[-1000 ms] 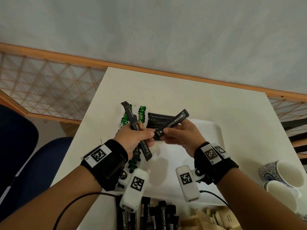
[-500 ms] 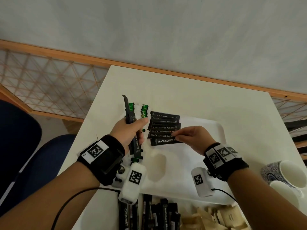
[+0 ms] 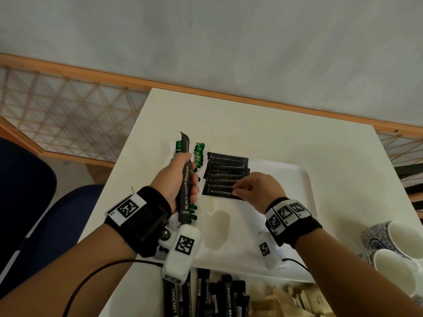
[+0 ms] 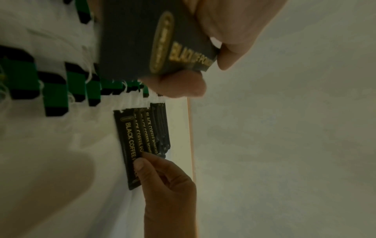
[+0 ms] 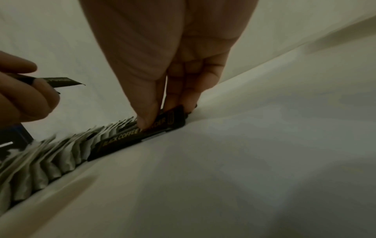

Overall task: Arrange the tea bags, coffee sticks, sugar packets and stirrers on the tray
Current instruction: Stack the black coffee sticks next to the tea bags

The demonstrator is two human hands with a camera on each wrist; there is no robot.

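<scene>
R hand [image 3: 258, 188] pinches the right end of the nearest black coffee stick [image 3: 219, 192], flat on the white tray [image 3: 297, 179] at the near end of the overlapped row of sticks [image 3: 226, 170]. L hand [image 3: 180, 179] grips spare coffee sticks [image 3: 186, 179] upright, just left of the row, w/ tea bags [image 3: 198, 154] beyond. To do it well: keep spacing even, ends flush w/ the row, then let go w/o dragging.

Six black coffee sticks [image 3: 225, 175] are lying overlapped on the white tray [image 3: 297, 179]; one more is being held. Two mugs [image 3: 398, 245] are standing at the tabletop's right edge.
</scene>
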